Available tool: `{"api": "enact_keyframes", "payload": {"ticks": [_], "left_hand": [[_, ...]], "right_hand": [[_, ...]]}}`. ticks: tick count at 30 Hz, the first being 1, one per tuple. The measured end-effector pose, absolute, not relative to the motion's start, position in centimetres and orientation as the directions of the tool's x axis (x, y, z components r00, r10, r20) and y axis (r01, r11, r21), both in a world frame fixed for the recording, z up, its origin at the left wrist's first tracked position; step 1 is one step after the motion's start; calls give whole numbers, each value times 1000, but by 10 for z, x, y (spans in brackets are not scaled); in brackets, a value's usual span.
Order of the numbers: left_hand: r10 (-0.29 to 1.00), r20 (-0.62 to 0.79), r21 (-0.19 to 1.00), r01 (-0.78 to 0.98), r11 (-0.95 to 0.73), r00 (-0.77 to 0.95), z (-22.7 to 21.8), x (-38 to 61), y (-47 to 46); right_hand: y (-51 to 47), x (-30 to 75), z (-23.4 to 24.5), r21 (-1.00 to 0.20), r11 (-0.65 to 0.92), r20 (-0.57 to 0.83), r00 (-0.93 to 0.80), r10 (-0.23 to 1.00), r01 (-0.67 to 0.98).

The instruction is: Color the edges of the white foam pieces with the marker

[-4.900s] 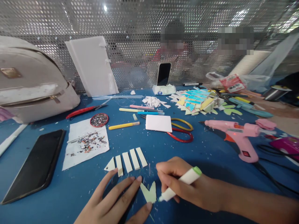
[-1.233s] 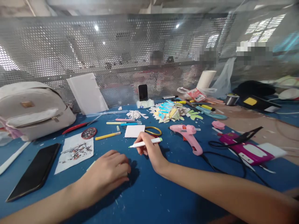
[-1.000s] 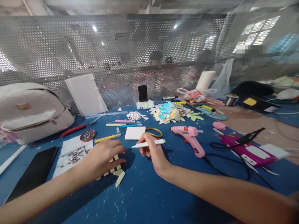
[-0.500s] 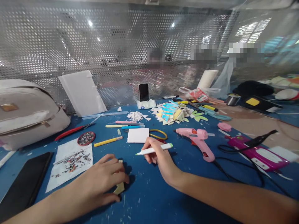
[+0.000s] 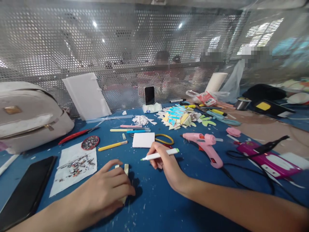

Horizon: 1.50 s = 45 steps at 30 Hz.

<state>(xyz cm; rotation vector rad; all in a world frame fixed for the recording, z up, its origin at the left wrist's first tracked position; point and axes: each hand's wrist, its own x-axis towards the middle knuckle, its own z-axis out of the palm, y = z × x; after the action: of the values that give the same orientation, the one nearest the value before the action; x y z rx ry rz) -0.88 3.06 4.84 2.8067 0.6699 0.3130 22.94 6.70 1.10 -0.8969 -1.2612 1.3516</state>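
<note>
My right hand is closed around a white marker pen with a green tip and a green end, held above the blue tabletop. The tip points left, and no cap covers it. My left hand curls over a small pale green piece just above or on the table. Fingers hide most of that piece; only its upper prongs and a lower edge show. Beyond my right hand lies a white pad, with yellow-handled scissors partly under it.
A pink glue gun and a magenta power strip with black cords lie right. Cut coloured scraps pile up behind. Left are beads on white paper, a black phone, red-handled pliers and a backpack.
My left hand has turned and lifted slightly, tilting the pale green piece so that its upper prongs show more. My right hand and the marker pen stay almost still. The view shifts slightly.
</note>
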Motion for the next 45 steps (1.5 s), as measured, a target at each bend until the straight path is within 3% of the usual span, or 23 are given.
{"api": "enact_keyframes", "payload": {"ticks": [3,8,14,22,24,28,34,39,42,45], "left_hand": [[421,191,207,382,-900,887,60,-9,32],[256,192,-67,273,-960,947,68,-5,50],[113,135,-150,133,-980,984,59,16,76],[108,112,9,108,-994,988,59,26,95],[203,136,73,194,-978,970,60,19,94],[509,199,186,478,-859,838,53,0,79],[672,245,246,625,-741,699,28,-14,50],[700,272,311,628,-713,660,27,-9,29],[648,300,321,565,-760,700,17,-6,9],[521,481,210,485,-849,705,1,-5,-10]], "right_hand": [[68,228,10,-974,117,147,-152,977,-192],[72,227,7,-961,197,206,-28,978,-193],[70,229,7,-945,287,292,-14,956,-156],[69,229,10,-945,297,305,-46,951,-135],[69,229,9,-949,284,293,-56,954,-134],[69,229,9,-957,258,270,-84,959,-136],[67,230,12,-969,214,232,-146,962,-128],[65,229,10,-967,228,247,-196,949,-115],[60,229,11,-966,238,257,-292,921,-97],[53,230,17,-967,248,248,-470,847,-64]]}}
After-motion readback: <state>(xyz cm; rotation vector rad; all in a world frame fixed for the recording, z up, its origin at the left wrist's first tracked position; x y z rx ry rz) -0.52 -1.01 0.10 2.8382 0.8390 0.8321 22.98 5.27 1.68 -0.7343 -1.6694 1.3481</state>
